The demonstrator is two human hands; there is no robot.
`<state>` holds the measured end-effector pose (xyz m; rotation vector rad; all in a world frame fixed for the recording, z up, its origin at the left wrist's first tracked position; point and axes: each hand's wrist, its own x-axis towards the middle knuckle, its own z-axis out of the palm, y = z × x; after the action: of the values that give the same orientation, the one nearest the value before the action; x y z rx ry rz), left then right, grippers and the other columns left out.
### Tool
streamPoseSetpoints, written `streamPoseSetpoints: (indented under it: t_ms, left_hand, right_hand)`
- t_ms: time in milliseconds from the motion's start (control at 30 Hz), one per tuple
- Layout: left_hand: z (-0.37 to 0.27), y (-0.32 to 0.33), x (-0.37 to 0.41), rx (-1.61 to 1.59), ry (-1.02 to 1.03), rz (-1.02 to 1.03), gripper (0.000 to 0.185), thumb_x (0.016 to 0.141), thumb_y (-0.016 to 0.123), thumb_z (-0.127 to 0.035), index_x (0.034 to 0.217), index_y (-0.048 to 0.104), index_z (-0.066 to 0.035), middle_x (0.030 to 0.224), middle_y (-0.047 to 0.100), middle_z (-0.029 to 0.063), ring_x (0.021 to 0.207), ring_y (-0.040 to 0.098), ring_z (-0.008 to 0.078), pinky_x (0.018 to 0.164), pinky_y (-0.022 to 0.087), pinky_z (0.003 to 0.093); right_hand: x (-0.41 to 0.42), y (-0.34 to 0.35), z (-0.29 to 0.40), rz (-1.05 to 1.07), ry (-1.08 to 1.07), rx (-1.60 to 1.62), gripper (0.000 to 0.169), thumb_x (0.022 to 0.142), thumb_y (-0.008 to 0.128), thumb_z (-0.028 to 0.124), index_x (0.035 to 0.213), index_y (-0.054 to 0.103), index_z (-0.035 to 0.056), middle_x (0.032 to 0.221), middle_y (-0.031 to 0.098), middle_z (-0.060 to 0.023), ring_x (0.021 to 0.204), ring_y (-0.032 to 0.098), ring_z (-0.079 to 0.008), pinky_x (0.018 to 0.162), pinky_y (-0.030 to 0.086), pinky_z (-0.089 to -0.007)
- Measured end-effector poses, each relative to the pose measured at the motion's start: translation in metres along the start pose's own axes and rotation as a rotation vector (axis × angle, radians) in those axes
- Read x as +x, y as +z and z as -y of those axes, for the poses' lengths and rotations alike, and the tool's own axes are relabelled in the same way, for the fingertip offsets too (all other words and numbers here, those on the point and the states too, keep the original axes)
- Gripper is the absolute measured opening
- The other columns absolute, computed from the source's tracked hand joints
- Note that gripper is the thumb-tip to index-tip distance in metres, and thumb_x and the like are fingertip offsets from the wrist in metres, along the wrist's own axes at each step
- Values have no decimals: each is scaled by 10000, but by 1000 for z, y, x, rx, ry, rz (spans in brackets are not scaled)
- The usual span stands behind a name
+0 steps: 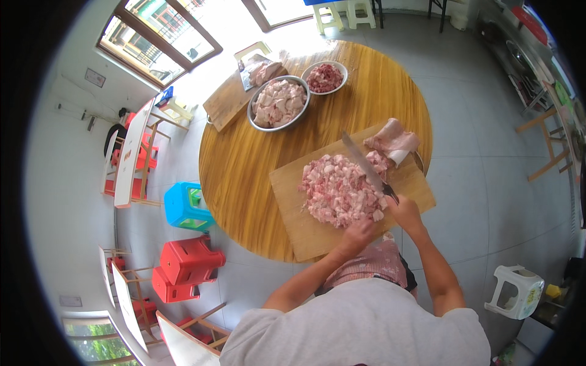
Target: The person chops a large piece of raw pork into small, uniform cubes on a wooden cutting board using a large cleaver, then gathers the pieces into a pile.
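Observation:
My right hand (pixel 405 212) grips the dark handle of a long-bladed knife (pixel 363 161). Its blade points away from me over the right side of a heap of chopped pale-pink meat (pixel 336 190). At the near edge of that heap is my left hand (pixel 358 232), fingers bent down against the pieces; whether it pinches one is hidden. The heap lies on a wooden cutting board (pixel 293 242), set at an angle near the table's front edge. A large uncut slab of meat with skin (pixel 393 139) rests on the board's far right corner.
A round wooden table (pixel 238 201) bears everything. Farther back stand a metal bowl of pale meat chunks (pixel 280 104), a white bowl of redder meat (pixel 325 78) and a second wooden board (pixel 227 110) with more meat (pixel 264 72). Blue (pixel 183 206) and red stools (pixel 187 261) stand left.

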<state>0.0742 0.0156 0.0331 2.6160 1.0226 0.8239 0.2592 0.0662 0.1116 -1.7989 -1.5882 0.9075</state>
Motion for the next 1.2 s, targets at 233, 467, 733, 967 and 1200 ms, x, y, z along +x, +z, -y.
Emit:
streamPoseSetpoints:
  t_ms: [233,467,733,967,1200]
  left_hand:
    - [10,22,89,118,428,583,265,681,564,-228,886,616,-68,1013,526,70,1162,393,229,1034,215,516]
    - [82,28,181,292,127,559,305,653,629,-307,919,662,-162,1111,503,50,1138,386,281,992,242,572]
    - [122,-3,189,95,-249,764,282,626,661,-280,858,644,-120,930,571,93,855,558,298,748,472,411]
    - [96,-43,46,221,-187,22,373,715,639,-193,1061,560,-79,1104,523,106,1022,478,338,835,412,451]
    - [52,-52,15,233,-426,-207,467,753,589,-117,1204,484,-56,1247,450,161,1177,370,400,995,287,511]
  right_hand:
    - [-32,-63,10,-241,57,328,309,868,556,266,769,559,-27,554,518,-143,487,497,-215,478,389,-341]
    - [-62,-86,-9,-322,188,494,347,890,550,277,708,509,-16,516,421,-21,486,379,-90,443,334,-284]
    - [-71,-85,-8,-271,210,552,341,892,553,281,726,522,-15,530,436,-16,503,421,-66,421,350,-276]
    - [-51,-79,25,-189,54,420,280,878,559,227,763,522,-25,532,437,-25,491,430,-74,417,348,-269]
    - [-29,-70,90,-302,-365,657,152,881,433,118,777,499,29,560,462,21,469,390,-27,420,317,-190]
